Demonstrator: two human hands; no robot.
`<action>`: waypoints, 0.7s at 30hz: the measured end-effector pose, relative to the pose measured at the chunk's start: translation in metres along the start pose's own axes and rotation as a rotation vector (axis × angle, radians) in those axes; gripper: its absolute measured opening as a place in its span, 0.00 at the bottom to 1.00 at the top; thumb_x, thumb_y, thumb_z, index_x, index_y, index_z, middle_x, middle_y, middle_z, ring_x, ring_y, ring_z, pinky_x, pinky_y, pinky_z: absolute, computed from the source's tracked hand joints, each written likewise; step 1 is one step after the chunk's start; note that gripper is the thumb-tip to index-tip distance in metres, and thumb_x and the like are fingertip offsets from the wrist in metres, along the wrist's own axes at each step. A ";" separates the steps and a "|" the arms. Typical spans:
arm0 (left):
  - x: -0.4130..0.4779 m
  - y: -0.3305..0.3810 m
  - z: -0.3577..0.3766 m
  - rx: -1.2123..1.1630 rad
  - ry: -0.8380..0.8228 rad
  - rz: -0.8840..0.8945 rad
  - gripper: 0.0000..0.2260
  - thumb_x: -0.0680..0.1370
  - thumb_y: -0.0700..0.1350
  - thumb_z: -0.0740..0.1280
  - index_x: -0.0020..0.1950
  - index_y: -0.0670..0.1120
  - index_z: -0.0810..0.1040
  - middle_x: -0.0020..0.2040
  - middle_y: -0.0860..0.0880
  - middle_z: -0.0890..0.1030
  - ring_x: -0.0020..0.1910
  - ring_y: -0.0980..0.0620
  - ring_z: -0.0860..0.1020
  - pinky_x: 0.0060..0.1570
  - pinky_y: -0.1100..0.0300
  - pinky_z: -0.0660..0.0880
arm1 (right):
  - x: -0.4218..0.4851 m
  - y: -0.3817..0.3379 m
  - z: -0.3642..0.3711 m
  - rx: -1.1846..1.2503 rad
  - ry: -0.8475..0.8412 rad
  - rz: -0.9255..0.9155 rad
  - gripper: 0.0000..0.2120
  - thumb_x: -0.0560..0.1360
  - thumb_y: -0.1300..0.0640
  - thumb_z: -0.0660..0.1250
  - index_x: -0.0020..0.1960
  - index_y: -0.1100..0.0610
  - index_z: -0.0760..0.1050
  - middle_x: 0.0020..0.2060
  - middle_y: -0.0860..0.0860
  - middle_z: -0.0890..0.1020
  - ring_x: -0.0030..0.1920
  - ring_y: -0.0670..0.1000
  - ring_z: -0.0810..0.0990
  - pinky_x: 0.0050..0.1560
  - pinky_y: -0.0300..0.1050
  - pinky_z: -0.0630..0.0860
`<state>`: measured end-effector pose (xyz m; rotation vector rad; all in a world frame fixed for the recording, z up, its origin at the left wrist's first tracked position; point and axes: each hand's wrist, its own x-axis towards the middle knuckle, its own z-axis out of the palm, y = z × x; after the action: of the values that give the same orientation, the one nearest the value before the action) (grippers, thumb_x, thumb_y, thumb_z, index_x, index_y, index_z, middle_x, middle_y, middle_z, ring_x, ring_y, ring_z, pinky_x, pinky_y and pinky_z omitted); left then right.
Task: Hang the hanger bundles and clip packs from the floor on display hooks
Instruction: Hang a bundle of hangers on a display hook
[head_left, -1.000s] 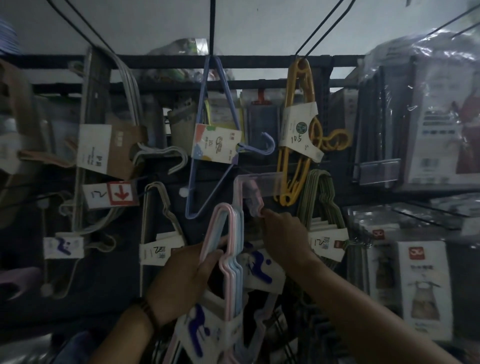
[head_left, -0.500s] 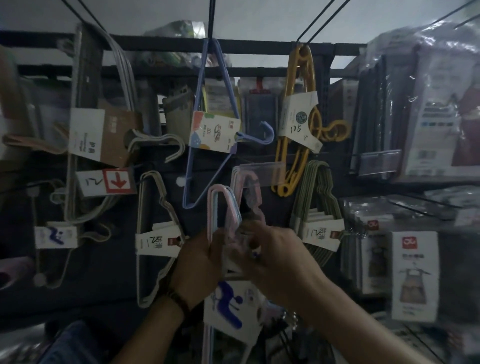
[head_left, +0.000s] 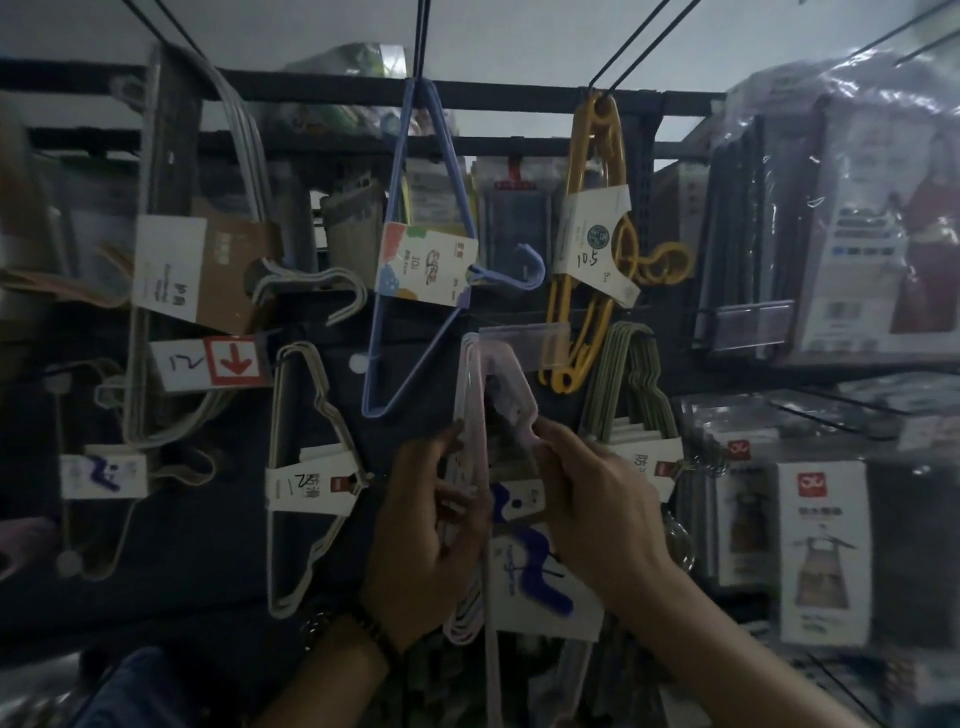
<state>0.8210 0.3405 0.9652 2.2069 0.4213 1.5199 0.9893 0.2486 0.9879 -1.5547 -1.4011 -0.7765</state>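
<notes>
1. The left hand (head_left: 426, 535) is curled round the left limb of the pink bundle (head_left: 471, 395), low down. The right hand (head_left: 597, 514) pinches the bundle's right shoulder between its fingertips (head_left: 543, 430).
2. The pink bundle is upright in the middle of the rack. Its top loop touches the clear tag holder (head_left: 524, 340). The peg behind the holder is hidden, so I cannot tell whether the loop is over it.
3. Risk: letting go before the loop is seated. The bundle would likely drop to the floor, because both hands carry its weight.
4. Risk: only some hangers catch the peg. The bundle is several thin hangers bound by a card (head_left: 540, 582) low down, so the tops can splay and the load would hang crooked.
5. Risk: snagging neighbours. The blue hanger (head_left: 387, 332) hangs just left and the green bundle (head_left: 623, 374) just right, both close. A sideways swing could hook one and pull it off.
6. Risk: the loop could push against the tag holder and knock it askew or off the peg.
7. The light is dim, which probably makes the peg tip hard to find.
</notes>
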 end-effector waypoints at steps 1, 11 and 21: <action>0.000 0.000 0.000 0.012 -0.029 0.025 0.28 0.81 0.48 0.72 0.79 0.57 0.65 0.65 0.54 0.74 0.53 0.56 0.83 0.50 0.60 0.81 | 0.002 0.000 -0.001 -0.005 0.030 -0.018 0.15 0.86 0.48 0.60 0.70 0.46 0.77 0.40 0.50 0.82 0.28 0.49 0.73 0.26 0.40 0.64; 0.002 -0.020 0.006 0.183 -0.069 0.137 0.33 0.82 0.48 0.71 0.84 0.53 0.60 0.77 0.52 0.65 0.65 0.57 0.76 0.63 0.58 0.78 | -0.002 0.014 0.017 -0.014 0.180 -0.101 0.18 0.86 0.52 0.61 0.74 0.52 0.78 0.43 0.49 0.80 0.30 0.45 0.69 0.27 0.39 0.64; 0.021 -0.033 0.012 0.382 -0.138 0.126 0.34 0.85 0.52 0.66 0.85 0.60 0.48 0.83 0.56 0.57 0.81 0.55 0.62 0.77 0.62 0.65 | 0.011 0.030 0.042 -0.014 0.042 0.073 0.21 0.85 0.44 0.57 0.74 0.48 0.76 0.51 0.52 0.76 0.34 0.52 0.76 0.29 0.43 0.71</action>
<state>0.8398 0.3767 0.9620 2.6593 0.5773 1.4309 1.0159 0.2915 0.9744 -1.5827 -1.3038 -0.7724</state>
